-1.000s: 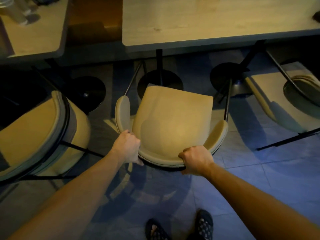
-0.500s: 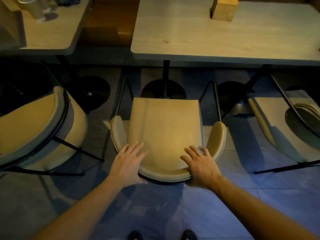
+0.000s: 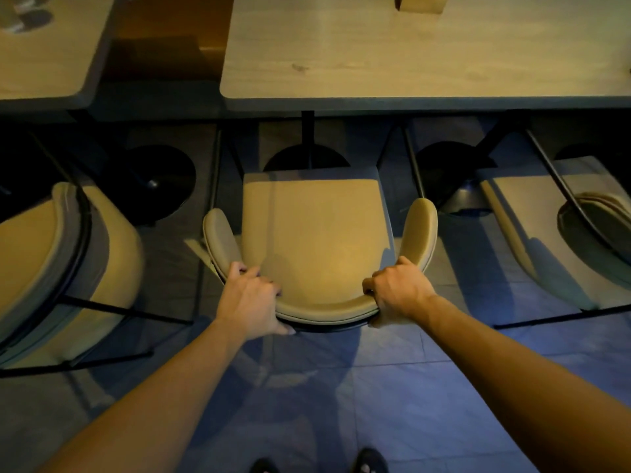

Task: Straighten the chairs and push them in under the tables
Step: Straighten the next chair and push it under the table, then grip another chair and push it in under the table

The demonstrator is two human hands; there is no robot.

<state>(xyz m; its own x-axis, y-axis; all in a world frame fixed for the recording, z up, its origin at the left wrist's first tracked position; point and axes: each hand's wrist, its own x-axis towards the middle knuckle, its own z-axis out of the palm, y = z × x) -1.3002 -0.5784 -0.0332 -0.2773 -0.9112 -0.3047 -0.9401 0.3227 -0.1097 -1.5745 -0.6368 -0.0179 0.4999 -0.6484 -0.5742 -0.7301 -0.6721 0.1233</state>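
Dim warm light; grey-blue tiled floor (image 3: 392,387); brown panel, possibly bench (image 3: 164,59), behind tables.

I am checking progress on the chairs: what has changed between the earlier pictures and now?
The middle chair, first angled, now faces the table squarely. Left hand and right hand let go, lay flat, then gripped its backrest again. The side chairs stayed put.

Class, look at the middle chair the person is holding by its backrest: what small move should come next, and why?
Probably a short, straight push forward. Both the left hand and the right hand have a grip on the curved backrest of the middle chair, which looks square to the table. Its seat lies wholly short of the table's edge, so it seems not yet tucked under.
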